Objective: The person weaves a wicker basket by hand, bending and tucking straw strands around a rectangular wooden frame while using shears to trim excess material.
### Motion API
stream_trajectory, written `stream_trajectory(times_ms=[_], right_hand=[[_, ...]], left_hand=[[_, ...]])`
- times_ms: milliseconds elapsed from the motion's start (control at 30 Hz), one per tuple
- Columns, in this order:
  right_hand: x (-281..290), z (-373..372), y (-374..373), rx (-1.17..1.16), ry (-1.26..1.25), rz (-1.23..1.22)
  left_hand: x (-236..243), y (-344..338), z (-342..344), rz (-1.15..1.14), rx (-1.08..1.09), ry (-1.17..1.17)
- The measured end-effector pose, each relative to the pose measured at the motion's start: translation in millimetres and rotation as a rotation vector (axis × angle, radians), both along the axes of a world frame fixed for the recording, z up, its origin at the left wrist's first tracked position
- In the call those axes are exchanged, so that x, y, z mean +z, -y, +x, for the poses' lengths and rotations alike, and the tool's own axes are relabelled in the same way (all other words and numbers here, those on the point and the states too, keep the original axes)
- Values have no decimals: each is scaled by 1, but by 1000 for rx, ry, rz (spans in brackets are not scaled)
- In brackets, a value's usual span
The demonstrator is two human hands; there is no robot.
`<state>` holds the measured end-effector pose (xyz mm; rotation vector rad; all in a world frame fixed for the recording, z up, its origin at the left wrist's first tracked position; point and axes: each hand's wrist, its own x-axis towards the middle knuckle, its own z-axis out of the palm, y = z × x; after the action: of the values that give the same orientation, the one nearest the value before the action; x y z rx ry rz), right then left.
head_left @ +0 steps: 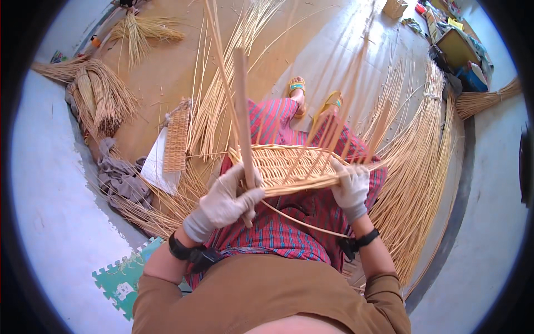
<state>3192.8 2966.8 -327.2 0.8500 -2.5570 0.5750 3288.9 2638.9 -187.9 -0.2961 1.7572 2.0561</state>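
Note:
A partly woven wicker basket (pixel 292 161) rests across my lap, pale and roughly rectangular, with thin stakes (pixel 342 125) rising from its far and right sides, blurred by motion. At its left corner my left hand (pixel 227 200), in a white glove, is closed around a flat wooden stick (pixel 241 94) that stands up from the weave. My gloved right hand (pixel 351 188) grips the basket's right end, fingers bent over the edge among the stakes; its fingertips are partly blurred. A loose willow rod (pixel 303 221) curves below the basket toward my right wrist.
Long bundles of willow rods lie on the floor at right (pixel 417 195) and ahead (pixel 222 94). At left are a bound bundle (pixel 103 94), a woven panel (pixel 177 139), a grey cloth (pixel 123 178) and a green foam mat (pixel 119 281). Boxes (pixel 457 47) stand at far right.

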Motion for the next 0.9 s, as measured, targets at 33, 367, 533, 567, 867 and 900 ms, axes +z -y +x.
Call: stream_trajectory(times_ms=[33, 367, 533, 567, 867, 900], right_hand=[[8, 9, -6, 18, 13, 21], [-10, 24, 14, -230, 63, 209], [43, 31, 61, -367, 22, -8], [54, 34, 70, -378, -4, -88], [98, -92, 149, -130, 496, -266], [94, -115, 156, -71, 385, -188]], left_hand=[[-5, -1, 1, 42, -17, 15], [-124, 44, -110, -115, -346, -109], [-134, 55, -113, 45, -311, 21], [-131, 55, -110, 78, -299, 24], [-132, 35, -109, -61, -97, 80], [-132, 31, -112, -47, -108, 84]])
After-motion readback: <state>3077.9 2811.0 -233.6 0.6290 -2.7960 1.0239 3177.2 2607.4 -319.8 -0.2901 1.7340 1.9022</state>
